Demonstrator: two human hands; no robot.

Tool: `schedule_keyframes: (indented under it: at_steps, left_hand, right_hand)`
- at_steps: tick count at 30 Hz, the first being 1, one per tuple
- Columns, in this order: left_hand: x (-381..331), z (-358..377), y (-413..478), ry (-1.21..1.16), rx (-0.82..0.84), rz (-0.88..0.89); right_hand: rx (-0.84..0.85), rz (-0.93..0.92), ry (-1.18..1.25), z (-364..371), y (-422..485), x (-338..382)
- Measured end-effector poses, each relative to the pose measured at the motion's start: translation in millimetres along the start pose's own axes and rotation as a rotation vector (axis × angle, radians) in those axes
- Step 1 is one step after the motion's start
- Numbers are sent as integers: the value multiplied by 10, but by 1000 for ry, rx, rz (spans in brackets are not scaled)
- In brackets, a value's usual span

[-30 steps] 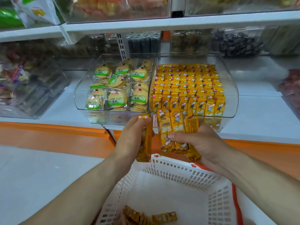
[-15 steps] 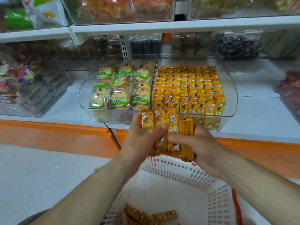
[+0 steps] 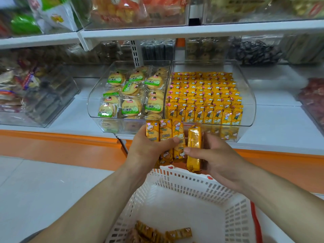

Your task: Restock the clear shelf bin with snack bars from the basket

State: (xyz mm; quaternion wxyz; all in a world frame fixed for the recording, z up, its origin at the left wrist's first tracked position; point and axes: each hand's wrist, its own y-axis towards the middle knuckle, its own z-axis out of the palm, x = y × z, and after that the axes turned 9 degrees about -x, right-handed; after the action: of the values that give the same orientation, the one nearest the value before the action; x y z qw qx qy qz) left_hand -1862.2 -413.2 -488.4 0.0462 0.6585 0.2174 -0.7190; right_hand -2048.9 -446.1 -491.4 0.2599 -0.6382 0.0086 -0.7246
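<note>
Your fingers (image 3: 168,142) gripped one bunch of snack bars (image 3: 165,130), left hand (image 3: 145,153) and right hand (image 3: 219,158) together; a second earlier your left held one bar apart. The bunch hung over the basket (image 3: 192,181) rim, before the front wall of the clear bin (image 3: 249,106); a cookie bin (image 3: 93,106) sat beside it.

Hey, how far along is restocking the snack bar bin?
Mostly done: the clear bin holds tight rows of yellow bars. In hand: left hand and right hand grip four upright bars above the basket. Left: placing those, plus a few loose bars on the basket floor.
</note>
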Motion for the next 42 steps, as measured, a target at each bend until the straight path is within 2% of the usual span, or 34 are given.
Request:
schedule_keyframes:
  at_steps: [5, 11, 19, 26, 34, 38, 42]
  left_hand:
    - [-43, -21, 3, 11, 11, 31]
    - [-76, -32, -8, 44, -6, 15]
    - [-80, -33, -33, 65, -11, 37]
    - [-81, -14, -41, 58, -2, 28]
    - [-110, 19, -77, 55, 17, 35]
    - [-115, 35, -83, 69, 15, 44]
    - [-116, 93, -91, 66, 31, 52]
  right_hand:
    - [-222, -147, -226, -41, 20, 86]
    - [-207, -27, -45, -123, 31, 231]
    - [-215, -140, -34, -70, -21, 226]
    - [-187, -4, 201, -102, -7, 262]
    - [-115, 17, 221, -164, -47, 326]
    - [-125, -54, 104, -171, -78, 376]
    - [-362, -245, -167, -356, -81, 569]
